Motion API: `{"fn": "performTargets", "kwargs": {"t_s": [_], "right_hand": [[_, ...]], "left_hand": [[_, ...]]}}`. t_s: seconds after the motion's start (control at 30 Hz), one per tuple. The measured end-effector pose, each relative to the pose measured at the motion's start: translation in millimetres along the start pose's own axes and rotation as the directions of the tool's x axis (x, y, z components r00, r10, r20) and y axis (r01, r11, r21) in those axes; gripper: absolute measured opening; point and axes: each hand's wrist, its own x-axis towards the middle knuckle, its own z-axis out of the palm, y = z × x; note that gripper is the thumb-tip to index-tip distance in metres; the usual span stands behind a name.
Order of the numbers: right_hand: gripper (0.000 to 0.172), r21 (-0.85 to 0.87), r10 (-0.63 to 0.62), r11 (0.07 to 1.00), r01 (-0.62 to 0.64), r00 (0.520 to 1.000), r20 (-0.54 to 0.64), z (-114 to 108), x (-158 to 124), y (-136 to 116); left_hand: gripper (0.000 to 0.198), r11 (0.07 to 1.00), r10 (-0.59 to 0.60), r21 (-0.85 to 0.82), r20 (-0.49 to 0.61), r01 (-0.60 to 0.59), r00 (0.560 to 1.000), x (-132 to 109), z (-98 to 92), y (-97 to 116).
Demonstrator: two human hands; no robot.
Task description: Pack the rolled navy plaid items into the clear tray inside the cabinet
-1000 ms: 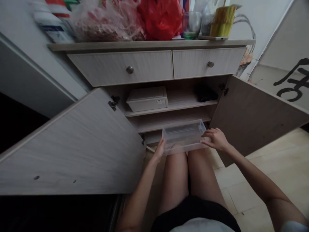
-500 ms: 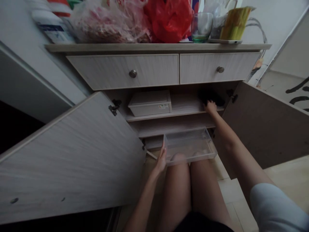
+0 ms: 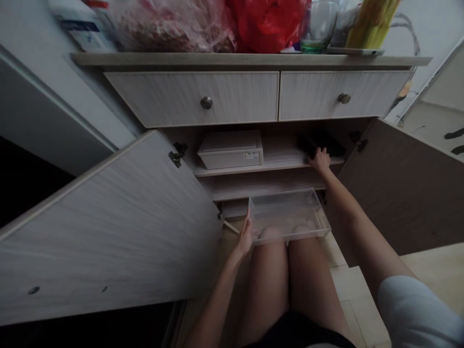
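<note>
A clear plastic drawer bin (image 3: 286,212) rests across my knees, see-through and with nothing visible in it. My left hand (image 3: 247,234) grips its left side. On the right of the cabinet's upper shelf lies a dark, soft-looking item (image 3: 322,140), too dim to name. My right hand (image 3: 320,158) is at its near edge, fingers bent over it; whether they hold it firmly is hard to see. To the left on that same shelf sits a white lidded box (image 3: 232,150) with a small label.
Open cabinet doors flank me, the left door (image 3: 119,232) and the right door (image 3: 409,188). Two closed drawers (image 3: 192,99) run above. On the cabinet top (image 3: 253,59) stand a red plastic bag (image 3: 270,24), a glass (image 3: 319,26), and a white bottle (image 3: 85,29).
The view has shifted slightly, so the cabinet sits higher and a bit to the right. My right hand stays at the dark item, which appears slightly shifted; the left keeps hold of the bin.
</note>
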Motion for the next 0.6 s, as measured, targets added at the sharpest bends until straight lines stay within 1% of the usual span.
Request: {"fn": "performTargets", "kwargs": {"t_s": [0.1, 0.17, 0.2, 0.27, 0.33, 0.4, 0.47, 0.53, 0.6], "right_hand": [[0.055, 0.074, 0.039, 0.996, -0.04, 0.999, 0.017, 0.1, 1.7, -0.3], [0.06, 0.193, 0.113, 0.974, -0.117, 0.993, 0.032, -2.0, 4.0, 0.2], [0.06, 0.278, 0.152, 0.948, -0.156, 0.988, 0.033, -3.8, 4.7, 1.0], [0.055, 0.481, 0.212, 0.854, -0.199, 0.977, 0.028, -8.6, 3.1, 4.1], [0.047, 0.671, 0.213, 0.718, -0.183, 0.976, 0.038, -15.5, -5.6, 9.9], [0.044, 0.806, 0.129, 0.576, -0.137, 0.989, 0.076, -25.0, -23.2, 18.7], [0.046, 0.881, -0.016, 0.466, -0.087, 0.994, 0.106, -37.8, -48.8, 29.6], [0.049, 0.913, -0.164, 0.405, -0.042, 0.979, 0.118, -52.9, -78.3, 40.5], [0.049, 0.915, -0.286, 0.403, -0.013, 0.948, 0.139, -67.3, -106.3, 49.0]], "left_hand": [[0.088, 0.998, 0.008, 0.056, -0.024, -0.007, 1.0, 0.2, 1.0, 0.6], [0.086, 0.996, 0.068, 0.068, -0.035, -0.065, 0.997, 1.1, 1.6, 1.1], [0.085, 0.994, 0.094, 0.065, -0.038, -0.091, 0.995, 1.9, 1.7, 1.0], [0.084, 0.993, 0.106, 0.054, -0.036, -0.104, 0.994, 3.8, 1.6, 0.2], [0.083, 0.995, 0.091, 0.047, -0.035, -0.089, 0.995, 5.4, 1.2, -1.4], [0.083, 0.997, 0.071, 0.041, -0.038, -0.07, 0.997, 6.2, 1.0, -3.2], [0.083, 0.998, 0.061, 0.03, -0.038, -0.06, 0.997, 6.4, 1.3, -4.7], [0.083, 0.997, 0.071, 0.028, -0.033, -0.07, 0.997, 6.5, 1.8, -5.6], [0.082, 0.993, 0.106, 0.048, -0.03, -0.104, 0.994, 6.7, 2.4, -6.0]]}}
